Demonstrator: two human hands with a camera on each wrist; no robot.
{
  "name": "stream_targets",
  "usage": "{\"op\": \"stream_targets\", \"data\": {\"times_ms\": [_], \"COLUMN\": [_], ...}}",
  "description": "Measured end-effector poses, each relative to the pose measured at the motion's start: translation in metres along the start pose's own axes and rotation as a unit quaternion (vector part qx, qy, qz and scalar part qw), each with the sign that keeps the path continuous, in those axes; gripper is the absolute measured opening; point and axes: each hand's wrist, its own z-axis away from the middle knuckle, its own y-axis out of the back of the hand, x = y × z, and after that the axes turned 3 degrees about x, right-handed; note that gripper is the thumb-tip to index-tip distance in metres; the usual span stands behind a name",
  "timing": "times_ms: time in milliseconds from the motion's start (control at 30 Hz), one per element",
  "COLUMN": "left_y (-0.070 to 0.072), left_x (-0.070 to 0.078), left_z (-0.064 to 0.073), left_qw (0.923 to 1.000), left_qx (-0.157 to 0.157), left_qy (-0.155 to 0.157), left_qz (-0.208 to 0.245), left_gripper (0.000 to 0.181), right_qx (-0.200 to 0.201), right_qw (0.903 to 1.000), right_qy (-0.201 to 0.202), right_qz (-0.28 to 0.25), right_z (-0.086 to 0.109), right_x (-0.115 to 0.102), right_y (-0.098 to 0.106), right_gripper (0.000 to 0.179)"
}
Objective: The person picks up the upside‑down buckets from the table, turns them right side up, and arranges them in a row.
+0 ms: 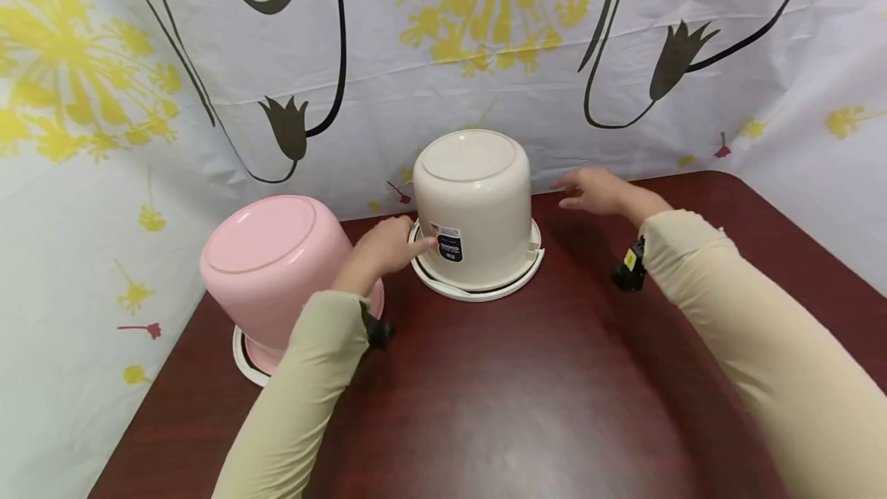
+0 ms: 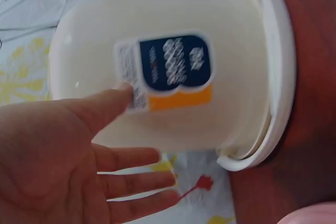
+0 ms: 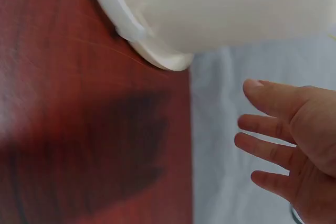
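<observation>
An upside-down cream plastic bucket (image 1: 478, 206) with a dark label (image 2: 176, 64) stands near the back edge of the table, its white handle lying around the rim. At its left side is my left hand (image 1: 388, 246), fingers spread and thumb in front of the label; whether it touches the wall I cannot tell. My right hand (image 1: 594, 191) hovers to the right of the bucket, apart from it, fingers loosely extended, as the right wrist view also shows. A pink bucket (image 1: 277, 268), also bottom up, stands to the left, partly hidden by my left forearm.
The dark red wooden table (image 1: 499, 406) runs up to a white curtain (image 1: 443, 37) with yellow flowers and dark tulip shapes behind it. The curtain also closes off the left and right sides.
</observation>
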Motion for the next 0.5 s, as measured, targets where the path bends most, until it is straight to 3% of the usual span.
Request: {"op": "stream_targets", "data": {"times_ms": [100, 300, 400, 500], "left_y": [-0.016, -0.046, -0.059, -0.075], "left_x": [0.003, 0.008, 0.007, 0.0], "left_z": [0.002, 0.002, 0.001, -0.003], "left_qw": [0.9995, 0.9986, 0.9957, 0.9871], "left_qx": [0.003, 0.003, 0.002, 0.004], "left_qy": [-0.023, -0.05, -0.091, -0.16], "left_qz": [0.021, 0.017, 0.014, 0.002], "left_gripper": [0.036, 0.023, 0.011, 0.008], "right_qx": [-0.014, -0.029, -0.02, -0.014], "right_qw": [0.9998, 0.9991, 0.9992, 0.9993], "right_qy": [0.009, 0.031, 0.033, 0.033], "right_qz": [-0.01, 0.0, 0.001, 0.001], "right_z": [-0.002, -0.006, -0.008, -0.01], "right_x": [0.001, 0.004, 0.003, 0.003], "right_y": [-0.017, -0.043, -0.054, -0.062], "right_gripper": [0.031, 0.026, 0.025, 0.025]}}
